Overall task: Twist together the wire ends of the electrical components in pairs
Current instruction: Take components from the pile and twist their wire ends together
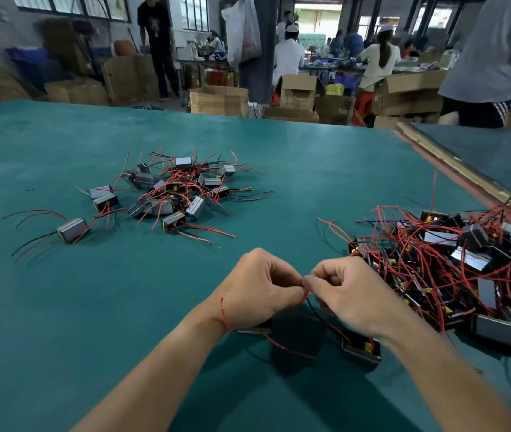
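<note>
My left hand [258, 289] and my right hand [346, 291] meet fingertip to fingertip above the green table [60, 307]. Together they pinch the ends of thin red and black wires [307, 297]. The wires run down to two small transformers: one [255, 328] lies mostly hidden under my left hand, the other [361, 350], black with yellow tape, sits under my right wrist. A loose red wire [288, 347] trails across the table between them.
A big tangled pile of transformers with red wires [466, 263] fills the right side. A smaller pile [173, 191] lies further away at centre left, with one lone unit [72, 229] to its left. A second table edge [466, 169] runs at far right. People and cardboard boxes stand beyond.
</note>
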{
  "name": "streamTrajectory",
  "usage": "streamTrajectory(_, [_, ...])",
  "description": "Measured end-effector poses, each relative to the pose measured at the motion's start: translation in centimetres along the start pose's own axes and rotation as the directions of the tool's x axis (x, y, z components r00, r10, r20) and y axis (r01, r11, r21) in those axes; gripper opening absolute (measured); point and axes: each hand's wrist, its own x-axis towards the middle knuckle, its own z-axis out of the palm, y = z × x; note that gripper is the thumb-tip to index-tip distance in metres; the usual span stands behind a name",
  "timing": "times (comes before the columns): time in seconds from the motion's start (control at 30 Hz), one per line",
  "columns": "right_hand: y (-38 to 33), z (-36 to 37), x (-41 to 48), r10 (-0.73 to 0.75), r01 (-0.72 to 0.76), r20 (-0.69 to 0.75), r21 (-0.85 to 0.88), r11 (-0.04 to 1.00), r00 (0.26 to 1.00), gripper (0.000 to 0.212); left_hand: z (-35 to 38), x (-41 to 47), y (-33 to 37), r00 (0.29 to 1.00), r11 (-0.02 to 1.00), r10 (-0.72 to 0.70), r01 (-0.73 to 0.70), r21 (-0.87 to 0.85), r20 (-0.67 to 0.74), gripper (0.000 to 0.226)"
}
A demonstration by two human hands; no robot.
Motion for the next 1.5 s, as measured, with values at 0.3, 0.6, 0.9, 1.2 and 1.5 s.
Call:
streamTrajectory(0.3, [-1.2,-1.3,-0.6,-0.288,0.286,0.012,-0.168,0.944,0.958,0.020,-0.3,0.0,-0.1,0.998,0.996,-0.054,0.056,-0.072,0.021,0.018])
streamTrajectory(0.6, [-0.7,-1.3,-0.3,-0.319,0.306,0.001,-0.278,0.910,0.948,0.013,-0.3,0.0,0.2,0.999,0.996,-0.053,0.054,-0.070,0.009,0.015])
streamTrajectory(0.9, [-1.5,-1.0,-0.6,-0.062,0.093,0.111,-0.303,0.949,0.992,0.022,0.3,-0.5,0.4,0.961,0.892,0.274,-0.240,0.382,-0.036,0.009])
streamTrajectory(1.2, [-2.5,-1.0,-0.8,0.227,-0.252,0.201,0.107,0.962,0.953,0.035,0.5,-0.7,0.8,0.959,0.895,0.282,-0.248,0.372,-0.038,0.007])
streamTrajectory(1.5, [-1.8,-0.5,-0.4,0.152,-0.167,0.165,0.076,0.983,0.974,0.038,0.4,-0.6,0.7,0.976,0.939,0.213,-0.192,0.284,-0.045,0.009])
